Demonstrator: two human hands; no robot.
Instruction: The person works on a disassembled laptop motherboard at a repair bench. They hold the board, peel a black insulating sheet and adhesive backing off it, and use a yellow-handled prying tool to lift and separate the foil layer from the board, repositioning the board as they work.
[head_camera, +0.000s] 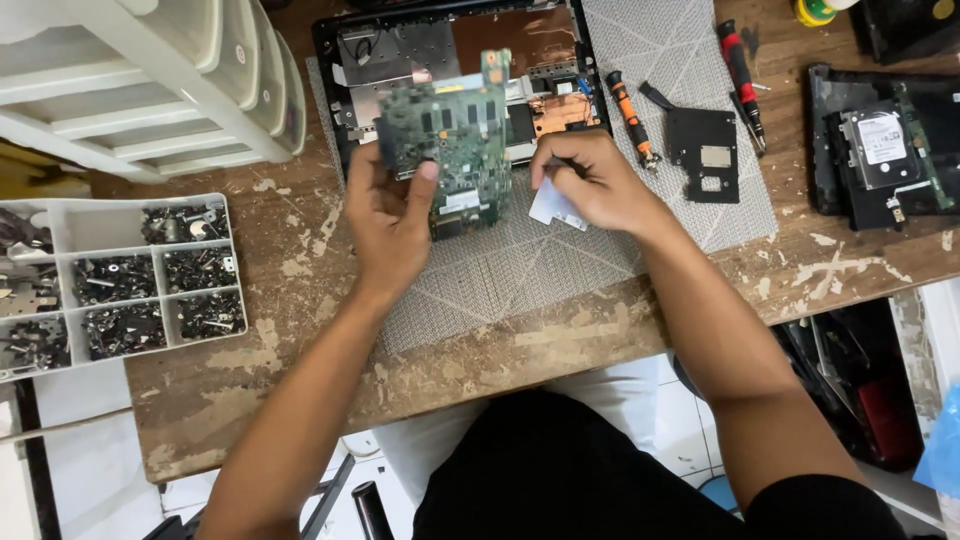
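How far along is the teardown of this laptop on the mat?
Done, by the look of it: the black laptop base lies open, and the green circuit board is lifted clear of it. In hand: the left hand holds that board, while the right hand grips a small white piece at its edge. Left: the copper heat plate sits in the base.

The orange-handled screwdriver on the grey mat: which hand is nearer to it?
Right. The right hand lies just left of the orange-handled screwdriver, apart from it. The left hand is further left, holding the green circuit board.
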